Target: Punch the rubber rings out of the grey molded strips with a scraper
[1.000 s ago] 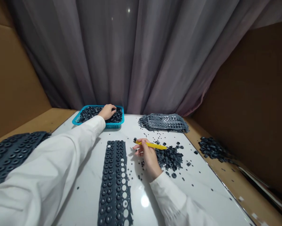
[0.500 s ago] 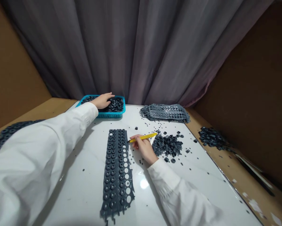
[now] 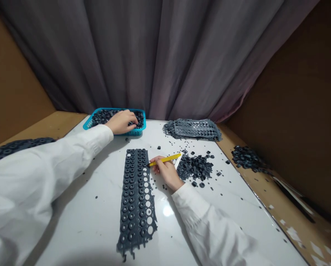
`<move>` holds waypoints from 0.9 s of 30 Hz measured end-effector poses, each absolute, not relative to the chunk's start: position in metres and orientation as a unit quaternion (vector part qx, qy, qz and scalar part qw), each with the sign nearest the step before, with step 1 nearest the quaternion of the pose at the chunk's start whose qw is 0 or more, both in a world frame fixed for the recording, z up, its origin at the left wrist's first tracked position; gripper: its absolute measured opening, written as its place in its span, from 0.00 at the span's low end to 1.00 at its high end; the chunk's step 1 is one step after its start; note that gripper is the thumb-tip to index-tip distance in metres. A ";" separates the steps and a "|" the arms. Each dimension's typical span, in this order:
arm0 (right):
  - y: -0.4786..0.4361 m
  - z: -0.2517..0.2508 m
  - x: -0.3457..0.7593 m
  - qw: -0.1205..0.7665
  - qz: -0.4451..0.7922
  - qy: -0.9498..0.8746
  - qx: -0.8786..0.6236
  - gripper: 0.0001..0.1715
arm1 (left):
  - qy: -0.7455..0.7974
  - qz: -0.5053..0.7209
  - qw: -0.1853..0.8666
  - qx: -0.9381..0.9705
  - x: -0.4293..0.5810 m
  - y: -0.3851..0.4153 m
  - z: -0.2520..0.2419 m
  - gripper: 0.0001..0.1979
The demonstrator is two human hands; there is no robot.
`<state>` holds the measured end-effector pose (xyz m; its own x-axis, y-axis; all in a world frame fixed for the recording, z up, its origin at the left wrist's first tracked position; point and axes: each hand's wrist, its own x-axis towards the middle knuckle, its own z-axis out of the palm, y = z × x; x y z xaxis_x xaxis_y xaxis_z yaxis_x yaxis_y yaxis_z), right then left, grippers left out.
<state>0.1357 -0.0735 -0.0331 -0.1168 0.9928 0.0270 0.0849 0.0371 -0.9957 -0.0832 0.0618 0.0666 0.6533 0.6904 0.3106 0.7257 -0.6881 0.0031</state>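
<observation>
My left hand (image 3: 121, 122) rests in a blue plastic basket (image 3: 114, 109), its fingers curled over the dark grey rubber pieces (image 3: 104, 117) heaped there. Whether it grips any piece, I cannot tell. My right hand (image 3: 166, 170) is shut on a yellow utility knife (image 3: 165, 159), whose tip touches or nearly touches the right edge of a long dark grey moulded rubber sheet (image 3: 136, 199). Rows of rings fill this sheet, and round holes run along its right side. A loose pile of small rubber pieces (image 3: 194, 167) lies just right of my right hand.
The white marble table (image 3: 82, 225) is scattered with small dark bits. A stack of rubber sheets (image 3: 194, 129) lies at the back. More pieces (image 3: 248, 159) sit on the wooden ledge at right, and another sheet (image 3: 18, 144) lies at far left. A grey curtain hangs behind.
My right hand has moved left, bringing the knife tip to the sheet's edge. My left hand has curled down onto the pieces in the basket. The view has tilted slightly.
</observation>
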 end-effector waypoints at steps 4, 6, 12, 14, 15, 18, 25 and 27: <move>-0.074 -0.032 0.136 0.440 0.454 -0.609 -0.479 0.14 | -0.246 -0.057 -0.101 -0.962 -0.055 0.011 0.048 0.10; -0.073 -0.031 0.137 0.432 0.442 -0.621 -0.482 0.14 | -0.233 -0.032 -0.132 -0.963 -0.045 -0.010 0.037 0.09; -0.072 -0.031 0.138 0.436 0.448 -0.610 -0.487 0.15 | -0.294 -0.019 -0.143 -0.945 -0.035 -0.029 0.016 0.07; -0.072 -0.032 0.138 0.435 0.450 -0.609 -0.487 0.15 | -0.326 -0.020 -0.136 -0.935 -0.032 -0.030 0.014 0.08; -0.073 -0.032 0.138 0.435 0.449 -0.611 -0.486 0.15 | -0.339 -0.016 -0.128 -0.932 -0.031 -0.030 0.014 0.08; -0.074 -0.032 0.138 0.434 0.438 -0.620 -0.484 0.14 | -0.361 0.001 -0.105 -0.927 -0.026 -0.033 0.015 0.08; -0.074 -0.033 0.137 0.427 0.407 -0.644 -0.486 0.14 | -0.316 0.049 -0.064 -0.946 -0.024 -0.033 0.020 0.07; -0.074 -0.033 0.137 0.428 0.409 -0.643 -0.486 0.14 | -0.304 0.029 -0.075 -0.949 -0.029 -0.032 0.018 0.08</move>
